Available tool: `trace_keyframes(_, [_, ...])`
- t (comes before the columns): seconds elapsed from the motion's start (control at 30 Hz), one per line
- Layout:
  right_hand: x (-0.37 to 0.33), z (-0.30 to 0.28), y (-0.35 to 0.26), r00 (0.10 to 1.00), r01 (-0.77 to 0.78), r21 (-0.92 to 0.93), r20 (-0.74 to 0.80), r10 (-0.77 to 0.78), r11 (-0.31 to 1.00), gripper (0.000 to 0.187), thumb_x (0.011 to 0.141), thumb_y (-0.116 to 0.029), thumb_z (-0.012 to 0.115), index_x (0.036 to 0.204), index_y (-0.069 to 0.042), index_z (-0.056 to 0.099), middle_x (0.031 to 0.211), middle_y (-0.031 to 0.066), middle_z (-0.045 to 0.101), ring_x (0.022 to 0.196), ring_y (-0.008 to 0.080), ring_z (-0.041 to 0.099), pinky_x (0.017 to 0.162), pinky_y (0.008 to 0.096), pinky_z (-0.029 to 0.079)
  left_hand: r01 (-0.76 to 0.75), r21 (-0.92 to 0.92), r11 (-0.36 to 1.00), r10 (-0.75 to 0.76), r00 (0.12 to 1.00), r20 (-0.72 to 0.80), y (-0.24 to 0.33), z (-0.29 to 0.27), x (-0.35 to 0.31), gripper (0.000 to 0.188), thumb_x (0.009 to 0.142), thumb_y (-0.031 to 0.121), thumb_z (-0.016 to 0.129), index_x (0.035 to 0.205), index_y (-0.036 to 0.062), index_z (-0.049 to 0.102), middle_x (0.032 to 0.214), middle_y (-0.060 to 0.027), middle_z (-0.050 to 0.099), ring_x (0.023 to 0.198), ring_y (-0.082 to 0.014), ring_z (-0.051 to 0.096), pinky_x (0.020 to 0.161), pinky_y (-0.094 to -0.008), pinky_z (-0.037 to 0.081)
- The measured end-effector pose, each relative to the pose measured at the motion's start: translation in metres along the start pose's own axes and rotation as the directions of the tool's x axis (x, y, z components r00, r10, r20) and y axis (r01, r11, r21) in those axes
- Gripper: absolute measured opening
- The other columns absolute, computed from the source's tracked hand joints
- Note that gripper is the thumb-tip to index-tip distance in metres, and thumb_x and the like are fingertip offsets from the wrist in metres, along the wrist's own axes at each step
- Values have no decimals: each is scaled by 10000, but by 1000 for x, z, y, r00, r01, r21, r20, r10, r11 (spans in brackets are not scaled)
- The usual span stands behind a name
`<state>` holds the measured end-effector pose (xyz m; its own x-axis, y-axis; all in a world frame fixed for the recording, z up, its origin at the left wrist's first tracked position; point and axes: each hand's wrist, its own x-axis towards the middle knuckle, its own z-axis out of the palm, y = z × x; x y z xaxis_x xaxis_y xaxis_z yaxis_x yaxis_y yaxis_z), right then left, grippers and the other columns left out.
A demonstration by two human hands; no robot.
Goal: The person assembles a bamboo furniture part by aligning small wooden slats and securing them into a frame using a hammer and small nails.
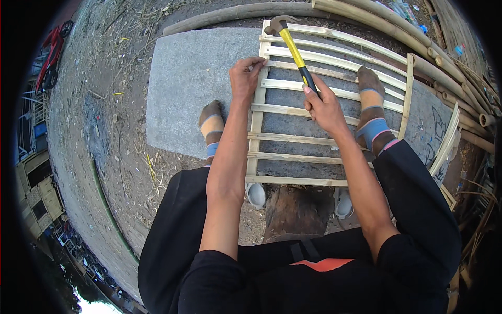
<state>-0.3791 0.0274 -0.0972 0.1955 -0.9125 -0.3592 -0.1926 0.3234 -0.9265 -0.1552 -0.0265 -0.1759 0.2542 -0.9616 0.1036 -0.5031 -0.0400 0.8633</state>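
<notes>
A ladder-like frame of pale bamboo slats (293, 138) lies across a grey slab (196, 57), with a long strip (257, 123) along its left side and another strip (406, 99) at its right. My right hand (328, 107) grips the dark lower end of a claw hammer (295, 48) with a yellow and black handle. The hammer's head is over the frame's far left corner. At the left strip, my left hand (246, 78) pinches its fingertips together beside a slat end. Whatever those fingers hold is too small to make out.
My socked feet rest on the slab, the right foot (370, 81) on the slats. Thick bamboo poles (246, 11) lie beyond and to the right. A wooden block (297, 212) and a pair of pale grey shoes (256, 194) are nearer me. A red motorbike (49, 57) stands far left.
</notes>
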Motion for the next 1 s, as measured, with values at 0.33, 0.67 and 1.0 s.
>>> trace_keyframes(0.33, [-8,-26,21,995,94,-287,67,-77,953,439,972,-278,578,1333,-34,523,848,129,661,706,222,611,701,347,478,38,-79,996,-42,998,-44,6,2,-6,586,809,149,789,1340,125,541,927,-111,751,789,-155,707,733,-296,532])
trace_keyframes(0.67, [-23,-14,-2,995,70,-445,92,-32,893,412,985,-272,557,1326,-40,531,883,218,650,799,378,643,751,388,488,-42,172,984,44,999,-4,10,-2,-3,887,783,106,781,1520,215,300,921,-95,745,854,-274,721,755,-374,550])
trace_keyframes(1.0, [-24,-10,-6,996,87,-437,53,-71,895,383,986,-248,552,1314,-50,536,830,199,640,721,368,621,694,398,474,-101,105,989,104,994,-21,6,-2,-1,894,786,118,780,1526,192,284,931,-85,745,863,-291,713,775,-380,543])
